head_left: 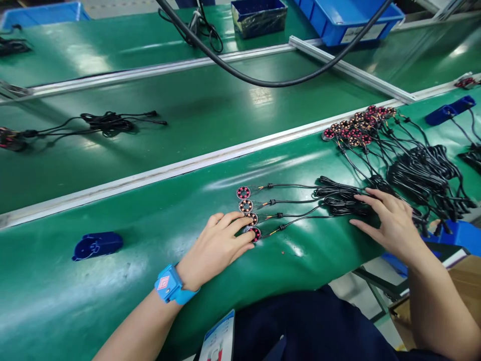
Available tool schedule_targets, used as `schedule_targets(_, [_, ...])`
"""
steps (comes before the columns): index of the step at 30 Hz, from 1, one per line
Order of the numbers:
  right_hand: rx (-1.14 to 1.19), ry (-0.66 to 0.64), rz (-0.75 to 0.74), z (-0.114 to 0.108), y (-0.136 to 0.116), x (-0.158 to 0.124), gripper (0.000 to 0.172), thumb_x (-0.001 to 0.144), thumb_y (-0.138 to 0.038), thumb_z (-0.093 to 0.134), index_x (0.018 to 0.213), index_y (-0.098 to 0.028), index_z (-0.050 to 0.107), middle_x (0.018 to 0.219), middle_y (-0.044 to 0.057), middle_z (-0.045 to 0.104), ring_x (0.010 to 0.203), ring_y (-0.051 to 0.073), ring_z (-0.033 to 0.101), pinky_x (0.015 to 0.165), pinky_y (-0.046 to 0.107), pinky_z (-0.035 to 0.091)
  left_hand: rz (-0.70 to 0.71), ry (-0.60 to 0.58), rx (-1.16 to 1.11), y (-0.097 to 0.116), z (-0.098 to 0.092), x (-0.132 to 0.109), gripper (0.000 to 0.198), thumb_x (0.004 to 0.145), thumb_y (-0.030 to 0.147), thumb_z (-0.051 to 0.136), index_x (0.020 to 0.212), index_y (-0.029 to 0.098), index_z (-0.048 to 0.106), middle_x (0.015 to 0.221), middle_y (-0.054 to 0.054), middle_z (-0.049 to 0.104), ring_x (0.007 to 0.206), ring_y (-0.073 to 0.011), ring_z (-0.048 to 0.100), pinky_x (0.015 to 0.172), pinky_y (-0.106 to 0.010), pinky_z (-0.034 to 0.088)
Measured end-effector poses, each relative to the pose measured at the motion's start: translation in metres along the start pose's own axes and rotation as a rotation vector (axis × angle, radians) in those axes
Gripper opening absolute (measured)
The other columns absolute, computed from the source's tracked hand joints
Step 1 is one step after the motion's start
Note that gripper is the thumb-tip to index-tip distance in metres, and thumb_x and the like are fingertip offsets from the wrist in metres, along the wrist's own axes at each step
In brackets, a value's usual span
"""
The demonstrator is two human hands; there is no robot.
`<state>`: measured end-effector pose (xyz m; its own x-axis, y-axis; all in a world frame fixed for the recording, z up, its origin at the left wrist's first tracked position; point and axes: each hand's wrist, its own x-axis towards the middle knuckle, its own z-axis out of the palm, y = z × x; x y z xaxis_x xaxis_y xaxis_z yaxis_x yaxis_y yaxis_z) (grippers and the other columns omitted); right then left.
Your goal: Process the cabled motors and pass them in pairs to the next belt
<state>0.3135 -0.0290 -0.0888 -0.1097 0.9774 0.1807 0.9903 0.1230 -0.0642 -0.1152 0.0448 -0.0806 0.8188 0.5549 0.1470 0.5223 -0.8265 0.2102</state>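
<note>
Several round motor stators with copper and red windings [243, 192] lie in a column on the green bench mat [180, 200], their wires running right into coiled black cables [334, 189]. My left hand [214, 245], with a blue wrist strap [173, 285], rests its outstretched fingertips on the two nearest stators. My right hand [398, 225] has its fingers spread at the right end of the coiled cables; the fingertips reach the bundles without closing round them. Whether the right palm touches anything is hidden.
A pile of similar stators [361, 128] with bundled cables [424, 170] lies at the right. A dark blue plastic shell [97, 245] sits at the left. Beyond the white rail [124, 178] is a conveyor with another cabled part [108, 123]. A black cable [259, 81] hangs overhead.
</note>
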Motion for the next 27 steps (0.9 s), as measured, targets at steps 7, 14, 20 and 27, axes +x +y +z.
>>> schedule_targets(7, [0.067,0.063,0.001,0.017,0.001,0.021,0.039,0.096,-0.048,0.054,0.128,-0.025,0.06,0.136,0.011,0.059,0.121,0.03,0.057,0.101,0.047,0.039,-0.014,-0.017,0.034,-0.009,-0.002,-0.003,0.012,0.098,0.033,0.059,0.102,0.026,0.067,0.124,-0.002,0.068,0.116,-0.0272,0.058,0.088,-0.044,0.037])
schedule_targets(14, [0.022,0.099,-0.057,0.026,-0.012,0.036,0.036,0.095,-0.04,0.057,0.127,-0.023,0.061,0.136,0.011,0.058,0.122,0.029,0.057,0.102,0.045,0.038,-0.114,0.051,0.023,-0.013,-0.001,0.001,0.023,0.096,0.043,0.061,0.092,0.022,0.069,0.112,-0.004,0.073,0.109,-0.0264,0.06,0.085,-0.043,0.038])
schedule_targets(20, [-0.047,0.186,-0.038,0.034,-0.017,0.032,0.037,0.092,-0.039,0.062,0.125,-0.023,0.062,0.133,0.01,0.061,0.118,0.029,0.059,0.105,0.045,0.037,-0.158,0.192,0.049,-0.005,0.01,0.01,0.023,0.095,0.035,0.065,0.078,0.019,0.067,0.098,-0.002,0.075,0.095,-0.0216,0.064,0.08,-0.04,0.037])
schedule_targets(27, [-0.051,0.195,-0.045,0.037,-0.018,0.032,0.038,0.092,-0.041,0.062,0.126,-0.024,0.061,0.133,0.009,0.061,0.119,0.029,0.059,0.107,0.045,0.036,-0.157,0.209,0.028,-0.007,0.007,0.008,0.02,0.094,0.033,0.067,0.079,0.019,0.068,0.099,-0.001,0.075,0.095,-0.0211,0.064,0.08,-0.04,0.038])
